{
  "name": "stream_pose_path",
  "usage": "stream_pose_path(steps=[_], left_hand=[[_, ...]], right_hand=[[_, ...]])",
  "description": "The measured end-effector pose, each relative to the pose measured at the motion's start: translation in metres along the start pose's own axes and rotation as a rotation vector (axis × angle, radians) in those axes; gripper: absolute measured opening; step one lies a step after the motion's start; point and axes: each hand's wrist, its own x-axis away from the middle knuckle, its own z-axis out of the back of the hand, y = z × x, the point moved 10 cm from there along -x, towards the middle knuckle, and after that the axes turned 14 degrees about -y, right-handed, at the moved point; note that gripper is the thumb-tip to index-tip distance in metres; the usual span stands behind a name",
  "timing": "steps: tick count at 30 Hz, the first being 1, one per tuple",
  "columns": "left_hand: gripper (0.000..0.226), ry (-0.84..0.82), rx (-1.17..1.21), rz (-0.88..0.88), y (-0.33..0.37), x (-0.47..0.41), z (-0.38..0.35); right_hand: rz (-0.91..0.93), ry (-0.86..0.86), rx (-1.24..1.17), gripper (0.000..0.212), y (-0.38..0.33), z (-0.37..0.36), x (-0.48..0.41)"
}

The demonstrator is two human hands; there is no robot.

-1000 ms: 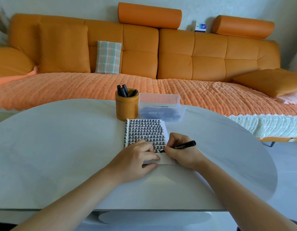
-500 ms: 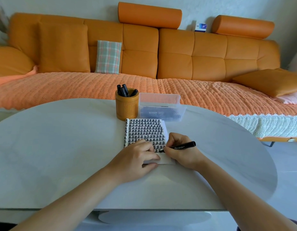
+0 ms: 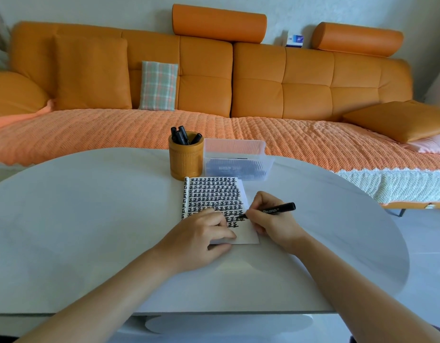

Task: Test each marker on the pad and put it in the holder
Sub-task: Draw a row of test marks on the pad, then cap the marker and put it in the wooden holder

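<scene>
A white pad covered with rows of black marks lies on the table's middle. My right hand grips a black marker, its tip touching the pad near the lowest row of marks. My left hand lies flat on the pad's near left corner, holding it down, fingers loosely curled. Just behind the pad stands an orange cylindrical holder with several black markers standing in it.
A clear plastic box with more markers inside sits right of the holder. The white oval table spreads wide on both sides. An orange sofa with cushions runs behind the table.
The marker tip has shifted slightly on the pad's lowest row. Both hands otherwise stay where they were.
</scene>
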Motion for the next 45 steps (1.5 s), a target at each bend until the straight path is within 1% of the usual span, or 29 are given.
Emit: stream_pose_path(steps=[2, 4, 5, 8, 11, 12, 15, 17, 19, 21, 22, 24, 26, 29, 31, 39, 42, 45], left_hand=[[0.024, -0.003, 0.059, 0.034, -0.006, 0.001, 0.005], [0.028, 0.049, 0.126, 0.078, -0.017, 0.002, 0.019], [0.028, 0.086, 0.136, 0.100, -0.023, 0.003, 0.028], [0.031, 0.144, 0.064, 0.185, -0.044, 0.006, 0.050], [0.039, 0.081, 0.001, 0.269, -0.064, 0.009, 0.051], [0.039, 0.054, -0.005, 0.290, -0.068, 0.009, 0.048], [0.031, 0.012, -0.021, 0.314, -0.072, 0.006, 0.039], [0.028, -0.025, -0.046, 0.311, -0.072, 0.002, 0.034], [0.024, -0.046, -0.061, 0.303, -0.072, -0.001, 0.033], [0.022, -0.005, -0.022, 0.325, -0.078, -0.002, 0.041], [0.021, 0.029, 0.003, 0.341, -0.081, -0.002, 0.046], [0.018, 0.091, 0.041, 0.365, -0.085, 0.000, 0.055], [0.017, 0.112, 0.071, 0.378, -0.086, 0.001, 0.058], [0.017, 0.109, 0.102, 0.388, -0.083, 0.001, 0.056], [0.016, 0.113, 0.103, 0.372, -0.079, 0.000, 0.055], [0.016, 0.102, 0.103, 0.342, -0.073, -0.003, 0.055], [0.016, 0.074, 0.093, 0.303, -0.065, -0.007, 0.052], [0.015, 0.027, 0.062, 0.285, -0.061, -0.011, 0.051]], right_hand=[[0.009, 0.031, -0.063, 0.018, 0.000, 0.005, 0.000], [0.019, 0.060, -0.016, 0.011, -0.003, 0.007, 0.000], [0.018, 0.069, 0.015, 0.012, -0.005, 0.007, -0.003], [0.002, 0.048, 0.049, 0.024, -0.010, 0.008, -0.009], [0.006, -0.066, 0.214, 0.053, -0.022, 0.003, -0.013], [0.011, -0.101, 0.230, 0.055, -0.025, 0.000, -0.014], [-0.061, -0.137, 0.047, 0.037, -0.021, -0.006, -0.017], [-0.078, -0.140, 0.020, 0.032, -0.020, -0.009, -0.019], [-0.070, -0.131, 0.121, 0.024, -0.025, -0.008, -0.018], [-0.063, -0.096, 0.264, 0.018, -0.030, -0.003, -0.018], [-0.055, -0.076, 0.325, 0.019, -0.031, -0.001, -0.019], [-0.032, -0.030, 0.410, 0.027, -0.032, 0.004, -0.021], [-0.028, 0.008, 0.479, 0.031, -0.031, 0.008, -0.022], [-0.033, 0.046, 0.496, 0.021, -0.030, 0.011, -0.020], [-0.020, 0.051, 0.516, 0.019, -0.032, 0.010, -0.018], [0.014, -0.002, 0.611, 0.022, -0.039, -0.004, -0.019], [0.057, -0.040, 0.592, 0.024, -0.043, -0.014, -0.020], [0.102, -0.080, 0.610, 0.021, -0.047, -0.024, -0.023]])
